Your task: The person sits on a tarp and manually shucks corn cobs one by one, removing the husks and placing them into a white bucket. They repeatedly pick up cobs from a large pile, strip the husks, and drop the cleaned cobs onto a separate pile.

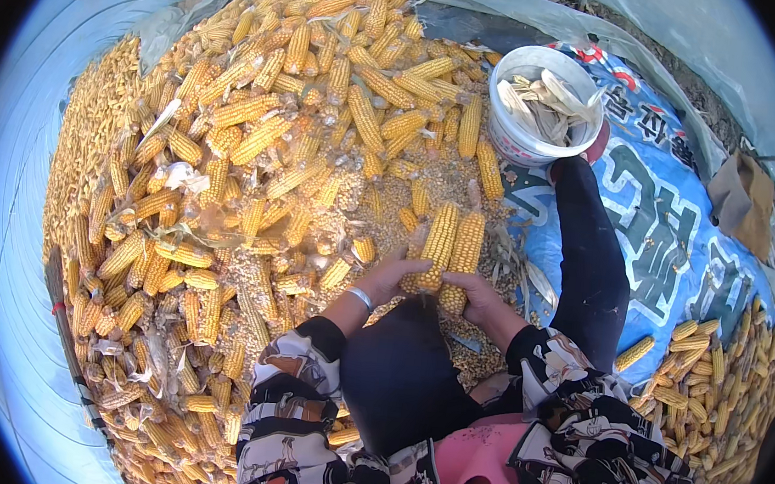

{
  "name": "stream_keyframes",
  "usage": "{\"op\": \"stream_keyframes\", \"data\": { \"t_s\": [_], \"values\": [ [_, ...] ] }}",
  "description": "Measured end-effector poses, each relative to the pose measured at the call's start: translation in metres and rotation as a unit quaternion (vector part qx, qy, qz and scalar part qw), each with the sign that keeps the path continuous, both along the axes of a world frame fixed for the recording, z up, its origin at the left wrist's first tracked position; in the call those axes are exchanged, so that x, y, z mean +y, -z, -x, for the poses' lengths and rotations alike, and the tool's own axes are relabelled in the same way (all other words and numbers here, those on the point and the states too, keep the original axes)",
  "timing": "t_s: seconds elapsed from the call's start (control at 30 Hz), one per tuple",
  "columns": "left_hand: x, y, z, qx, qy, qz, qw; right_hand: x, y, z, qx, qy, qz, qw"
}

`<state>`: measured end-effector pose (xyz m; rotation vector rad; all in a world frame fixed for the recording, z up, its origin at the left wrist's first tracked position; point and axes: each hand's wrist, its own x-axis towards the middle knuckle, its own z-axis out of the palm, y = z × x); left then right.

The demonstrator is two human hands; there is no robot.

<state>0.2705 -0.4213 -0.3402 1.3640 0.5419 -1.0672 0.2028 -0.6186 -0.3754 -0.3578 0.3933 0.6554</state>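
Observation:
Two yellow ears of corn stand side by side in front of my knees, one per hand. My left hand (385, 280), with a bracelet at the wrist, is closed round the lower end of the left ear of corn (440, 237). Closed on the base of the right ear of corn (466, 249) is my right hand (482, 300). The two ears touch or nearly touch along their length. Under and beyond them lie loose kernels (354, 204) and dry husk bits.
A big heap of corn ears (258, 138) spreads ahead and left. A white bucket (526, 149) holding dry husks stands at the far right, by my foot. Blue printed sheeting (626, 198) lies to the right, with another corn pile (702, 389) nearer. A long dark stick (67, 325) rests at left.

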Motion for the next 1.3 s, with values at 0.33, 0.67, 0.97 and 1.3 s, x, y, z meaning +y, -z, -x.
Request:
{"op": "stream_keyframes", "data": {
  "t_s": [0.33, 0.67, 0.97, 1.3],
  "values": [
    [-0.303, -0.223, 0.078, -0.185, 0.381, 0.198, 0.884, -0.214, -0.157, 0.175, -0.202, 0.347, 0.036, 0.915],
    [-0.404, -0.280, 0.186, -0.621, 0.512, 0.203, 0.558, -0.318, -0.093, 0.451, 0.418, 0.559, 0.231, 0.678],
    [-0.065, -0.218, 0.039, -0.431, 0.043, -0.252, 0.865, -0.313, -0.091, 0.256, -0.058, 0.310, 0.516, 0.797],
    [0.125, -0.001, 0.153, -0.305, 0.120, -0.454, 0.829, -0.170, -0.054, 0.084, -0.189, -0.093, 0.586, 0.782]
  ]
}}
